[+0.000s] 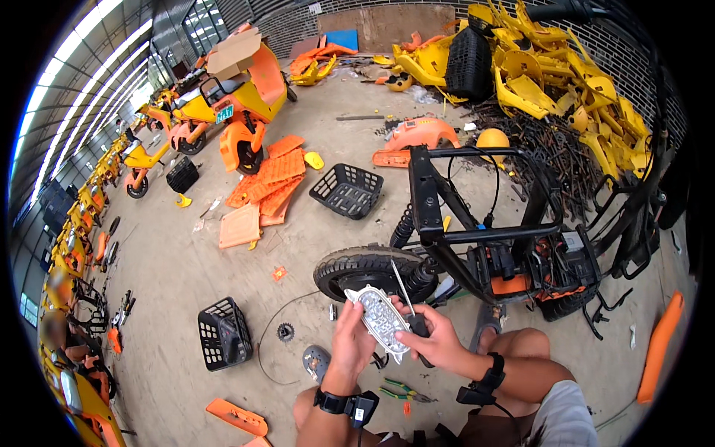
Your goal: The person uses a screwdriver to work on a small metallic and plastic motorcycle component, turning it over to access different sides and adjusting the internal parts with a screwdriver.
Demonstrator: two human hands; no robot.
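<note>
My left hand (348, 337) is closed on the left edge of a silver oblong part (382, 320) with pointed tabs and a bumpy, glossy face, whose exact kind I cannot make out. My right hand (439, 344) grips a screwdriver (402, 285) with a black handle, its thin shaft pointing up and away from me. The right thumb also rests at the part's lower right edge. Just beyond the hands lies the rear wheel (350, 270) of a stripped black scooter frame (432, 223). Green-handled pliers (402, 391) lie on the floor below my hands.
Black plastic baskets (225, 334) (347, 191) stand on the floor, near a sprocket (285, 331) and a thin cable (258, 356). Orange panels (268, 179) lie farther off. Yellow body parts (521, 82) are heaped at the back right. Yellow-orange scooters (246, 97) stand at the left.
</note>
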